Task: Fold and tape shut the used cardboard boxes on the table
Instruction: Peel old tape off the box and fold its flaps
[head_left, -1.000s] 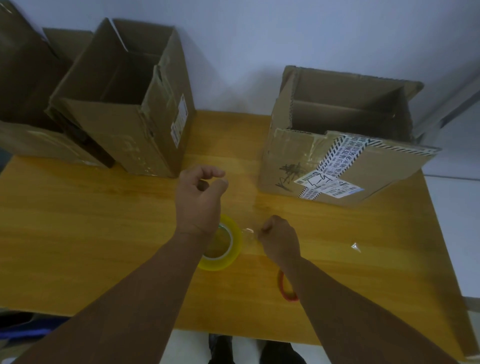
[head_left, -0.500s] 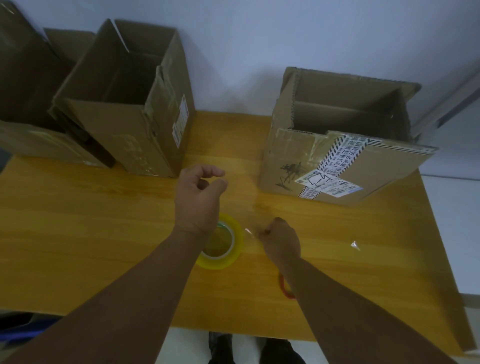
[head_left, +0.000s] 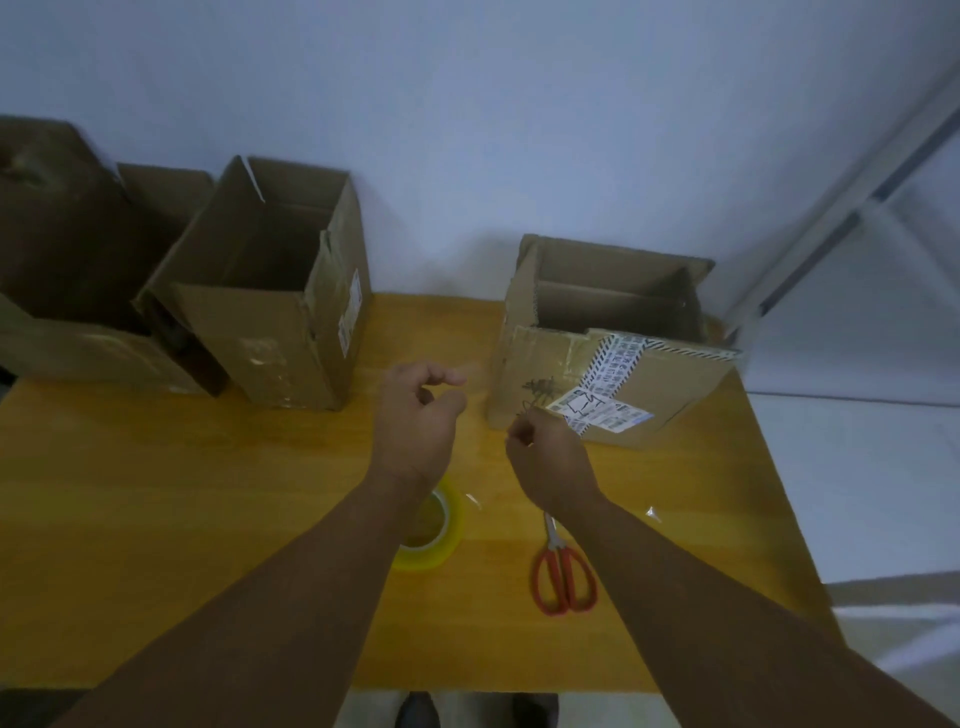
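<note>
The left hand (head_left: 415, 415) and the right hand (head_left: 545, 457) are hovering over the table (head_left: 156, 493), each pinching with curled fingers one end of a clear strip of tape (head_left: 475, 371), which is showing only faintly. The open box (head_left: 613, 364) is standing just behind them, the tape roll (head_left: 447, 540) and scissors (head_left: 563, 577) lying under the forearms

Nothing legible appeared. The open brown cardboard box on the right (head_left: 545, 374) bore a white shipping label (head_left: 597, 410) and black-and-white printed tape (head_left: 615, 358), both too blurred to read. So was the white side sticker (head_left: 350, 317) on the taller brown cardboard box (head_left: 270, 332).
</note>
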